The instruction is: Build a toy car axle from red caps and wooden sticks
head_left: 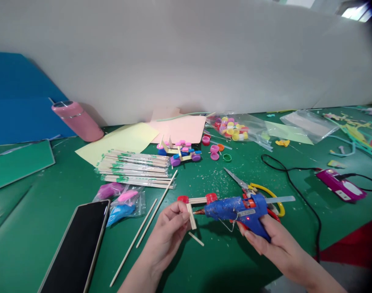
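Note:
My right hand (274, 240) is wrapped round the handle of a blue hot glue gun (231, 208), its small red light lit and a clear glue stick (281, 199) poking out of the back. The nozzle points left, at or very near the short wooden sticks (191, 216) pinched upright in my left hand (172, 226). Just behind them lies a piece made of wooden sticks with red bottle caps (210, 198) at its ends. A short cut stick (196, 239) rests on the table below my left fingertips.
Scissors (239, 181) with yellow and red handles lie behind the glue gun. Wrapped chopsticks (137, 165), a phone (77, 248) and a pink bottle (79, 121) are on the left. Bagged bottle caps (231, 129) stand at the back; a purple device (341, 185) with a black cable is right.

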Motion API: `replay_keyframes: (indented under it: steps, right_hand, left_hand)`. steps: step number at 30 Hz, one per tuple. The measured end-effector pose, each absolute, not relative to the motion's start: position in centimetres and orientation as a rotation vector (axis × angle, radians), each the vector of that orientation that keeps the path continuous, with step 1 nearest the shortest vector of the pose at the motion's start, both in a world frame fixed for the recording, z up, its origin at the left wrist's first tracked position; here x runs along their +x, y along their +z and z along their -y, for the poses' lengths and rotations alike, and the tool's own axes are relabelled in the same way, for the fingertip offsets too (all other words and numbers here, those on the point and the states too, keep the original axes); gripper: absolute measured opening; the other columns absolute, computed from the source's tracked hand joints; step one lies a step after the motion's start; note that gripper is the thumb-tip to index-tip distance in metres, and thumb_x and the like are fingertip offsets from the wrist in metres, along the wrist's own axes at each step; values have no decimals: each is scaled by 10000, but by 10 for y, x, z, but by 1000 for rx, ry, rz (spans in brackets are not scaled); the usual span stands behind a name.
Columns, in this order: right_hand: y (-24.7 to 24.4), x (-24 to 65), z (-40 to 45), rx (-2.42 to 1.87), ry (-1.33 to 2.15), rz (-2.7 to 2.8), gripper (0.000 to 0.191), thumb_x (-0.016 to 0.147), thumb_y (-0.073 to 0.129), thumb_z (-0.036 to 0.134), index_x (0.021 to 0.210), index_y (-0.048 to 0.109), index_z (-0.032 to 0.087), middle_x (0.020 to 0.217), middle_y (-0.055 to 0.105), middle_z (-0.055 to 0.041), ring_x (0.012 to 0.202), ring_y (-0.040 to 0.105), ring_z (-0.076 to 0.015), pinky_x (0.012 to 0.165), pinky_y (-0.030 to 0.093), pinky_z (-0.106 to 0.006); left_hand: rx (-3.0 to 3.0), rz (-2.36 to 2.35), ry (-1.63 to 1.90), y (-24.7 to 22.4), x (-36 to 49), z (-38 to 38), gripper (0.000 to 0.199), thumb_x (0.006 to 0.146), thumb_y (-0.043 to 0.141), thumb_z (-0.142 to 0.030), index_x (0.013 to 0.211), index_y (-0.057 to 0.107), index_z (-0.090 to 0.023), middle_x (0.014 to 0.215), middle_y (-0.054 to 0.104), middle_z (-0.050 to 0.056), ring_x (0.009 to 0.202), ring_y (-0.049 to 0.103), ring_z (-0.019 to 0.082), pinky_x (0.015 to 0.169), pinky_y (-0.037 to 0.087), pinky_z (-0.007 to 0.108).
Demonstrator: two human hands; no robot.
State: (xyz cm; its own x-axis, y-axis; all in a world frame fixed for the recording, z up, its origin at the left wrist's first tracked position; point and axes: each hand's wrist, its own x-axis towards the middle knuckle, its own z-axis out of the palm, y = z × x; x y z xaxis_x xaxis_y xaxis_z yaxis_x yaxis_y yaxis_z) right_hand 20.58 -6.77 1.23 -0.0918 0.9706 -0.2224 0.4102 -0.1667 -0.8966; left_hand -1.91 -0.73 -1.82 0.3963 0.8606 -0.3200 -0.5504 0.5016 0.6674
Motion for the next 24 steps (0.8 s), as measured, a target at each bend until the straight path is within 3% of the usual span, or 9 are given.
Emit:
replay_keyframes:
  steps: [24]
  right_hand:
    - [9,210,72,-1634,1286,1546,302,845,448,460,927,585,203,720,542,-16,616,452,-137,555,403,-232]
  left_hand:
    - [511,-690,942,-20,-20,7,146,702,667,-183,614,559,-139,546,510,-25,517,418,74,540,330,187]
